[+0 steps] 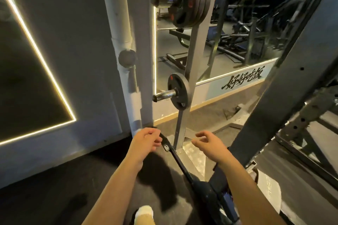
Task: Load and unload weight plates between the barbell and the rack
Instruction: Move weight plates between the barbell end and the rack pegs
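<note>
Mirror [237, 23] behind plate-laden rack upright [196, 45]

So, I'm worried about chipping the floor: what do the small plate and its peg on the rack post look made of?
The small plate looks rubber-coated or matte-painted metal: dull black, with no glare. Its peg looks like polished or chromed steel: bright and mirror-like, with sharp highlights. What lies under the plate's coating cannot be seen.
</note>
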`<state>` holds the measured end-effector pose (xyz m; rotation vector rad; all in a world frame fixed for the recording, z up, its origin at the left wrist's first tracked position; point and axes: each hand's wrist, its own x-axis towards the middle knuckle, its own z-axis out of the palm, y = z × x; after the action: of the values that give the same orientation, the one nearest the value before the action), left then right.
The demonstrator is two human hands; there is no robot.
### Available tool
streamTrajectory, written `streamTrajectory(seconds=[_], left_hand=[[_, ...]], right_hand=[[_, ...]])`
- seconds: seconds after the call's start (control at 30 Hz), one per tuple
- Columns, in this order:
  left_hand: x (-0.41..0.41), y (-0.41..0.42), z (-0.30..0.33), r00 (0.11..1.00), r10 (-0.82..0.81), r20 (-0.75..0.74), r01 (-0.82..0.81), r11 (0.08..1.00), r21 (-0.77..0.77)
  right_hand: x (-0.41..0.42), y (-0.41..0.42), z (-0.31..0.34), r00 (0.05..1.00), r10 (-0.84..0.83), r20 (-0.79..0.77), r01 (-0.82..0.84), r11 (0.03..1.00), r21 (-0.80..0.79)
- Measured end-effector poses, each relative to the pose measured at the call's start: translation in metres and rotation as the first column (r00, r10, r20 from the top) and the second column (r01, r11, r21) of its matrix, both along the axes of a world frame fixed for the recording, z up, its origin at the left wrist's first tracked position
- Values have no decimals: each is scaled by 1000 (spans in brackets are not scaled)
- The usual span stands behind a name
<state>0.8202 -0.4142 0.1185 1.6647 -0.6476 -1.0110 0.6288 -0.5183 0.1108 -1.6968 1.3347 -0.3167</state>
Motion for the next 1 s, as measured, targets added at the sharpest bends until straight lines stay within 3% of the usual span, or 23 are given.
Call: streamTrajectory(seconds=[0.43,0.67,0.8,0.87,0.9,1.0], left_hand=[[144,-231,-8,987,-61,-146,63,998,9],[169,-295,-15,971,-230,-63,230,973,-21],[184,-347,-10,945,-294,146,292,956,38],[189,-377,-7,865,-361,349,358,931,76],[191,-391,-7,766,-397,505,387,913,130],[191,-426,-16,351,-372,859,461,867,187]], right_hand=[[106,-182,-14,954,-260,-148,270,961,58],[149,-277,-22,941,-285,-184,284,958,-33],[167,-329,-29,950,-214,-226,223,975,11],[171,-347,-41,954,-167,-251,173,985,2],[174,-352,-47,954,-128,-270,136,991,8],[179,-363,-64,939,-45,-340,45,999,-8]])
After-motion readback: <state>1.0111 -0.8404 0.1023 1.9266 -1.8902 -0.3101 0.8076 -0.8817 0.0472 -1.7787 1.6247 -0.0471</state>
